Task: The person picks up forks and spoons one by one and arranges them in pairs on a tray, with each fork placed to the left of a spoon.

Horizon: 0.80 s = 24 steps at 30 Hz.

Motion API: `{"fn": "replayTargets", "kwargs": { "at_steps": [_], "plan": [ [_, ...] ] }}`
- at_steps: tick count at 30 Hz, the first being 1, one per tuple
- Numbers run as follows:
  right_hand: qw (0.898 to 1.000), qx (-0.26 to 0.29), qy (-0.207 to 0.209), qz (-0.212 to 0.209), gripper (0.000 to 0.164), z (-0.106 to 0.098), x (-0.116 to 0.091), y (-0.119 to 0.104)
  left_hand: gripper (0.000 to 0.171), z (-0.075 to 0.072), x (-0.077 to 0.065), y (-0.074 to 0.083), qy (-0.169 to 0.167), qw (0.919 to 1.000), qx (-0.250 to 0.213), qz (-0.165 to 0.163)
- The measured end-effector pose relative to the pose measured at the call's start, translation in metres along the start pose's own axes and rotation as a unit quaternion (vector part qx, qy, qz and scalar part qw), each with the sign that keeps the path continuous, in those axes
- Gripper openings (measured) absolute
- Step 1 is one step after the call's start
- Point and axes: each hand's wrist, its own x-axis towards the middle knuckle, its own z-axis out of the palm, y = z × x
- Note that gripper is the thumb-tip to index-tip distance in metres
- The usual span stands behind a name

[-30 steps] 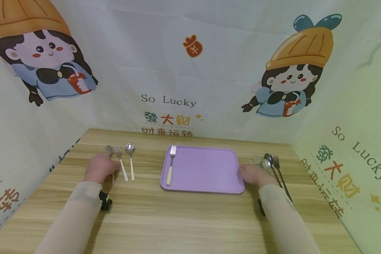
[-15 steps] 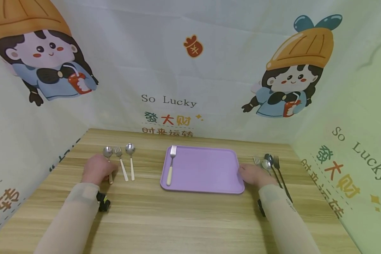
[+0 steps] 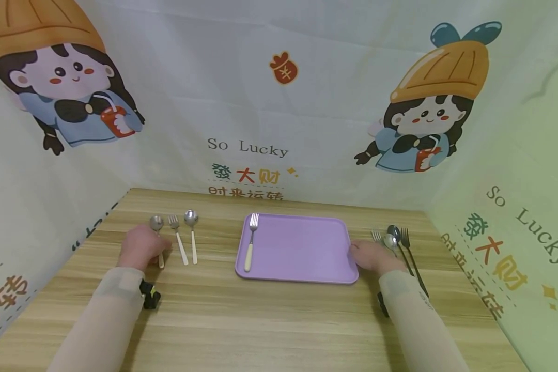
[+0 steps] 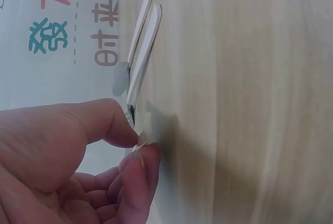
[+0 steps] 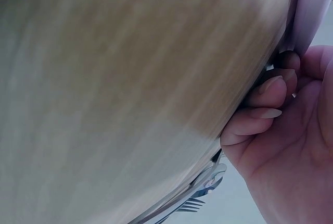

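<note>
Left hand (image 3: 141, 247) pinches spoon (image 3: 156, 223) | right hand (image 3: 374, 257) grips tray (image 3: 302, 248) | right wrist view alone shows curled fingers (image 5: 269, 92)

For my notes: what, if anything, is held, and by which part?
Left hand pinches the leftmost spoon by its handle; right hand grips the tray at its right edge.

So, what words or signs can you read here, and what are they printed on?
"So Lucky": on the back cloth and the right cloth.
"發大财": below it on both.
"时来运转": below that on both, partly hidden at the table.
"转": on the left cloth, beside a cut-off character.
"¥": on the printed red pouch.
Dark letters along the table's left edge: too cut off to read.
Right sleeve: marks too small to read.
Tray: no text visible.
</note>
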Motion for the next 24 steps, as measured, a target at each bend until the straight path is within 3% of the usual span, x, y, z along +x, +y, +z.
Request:
{"fn": "replayTargets", "kwargs": {
  "at_steps": [6, 11, 16, 24],
  "plan": [
    [1.0, 0.001, -0.002, 0.001, 0.044, 0.0, -0.001, 0.0, 0.023, 0.001, 0.003, -0.003, -0.026, 0.9997, 0.001, -0.003],
    [1.0, 0.001, -0.001, 0.001, 0.047, 0.001, 0.0, 0.001, 0.026, 0.001, 0.008, -0.008, -0.051, 0.9968, -0.059, -0.016],
    [1.0, -0.002, -0.003, -0.001, 0.047, 0.001, -0.001, 0.001, 0.027, 0.0, 0.015, -0.016, -0.088, 0.9858, -0.135, -0.045],
    [1.0, 0.001, 0.001, 0.001, 0.045, 0.0, 0.0, 0.001, 0.027, -0.007, 0.013, -0.013, -0.11, 0.9788, -0.168, -0.041]
  ]
}}
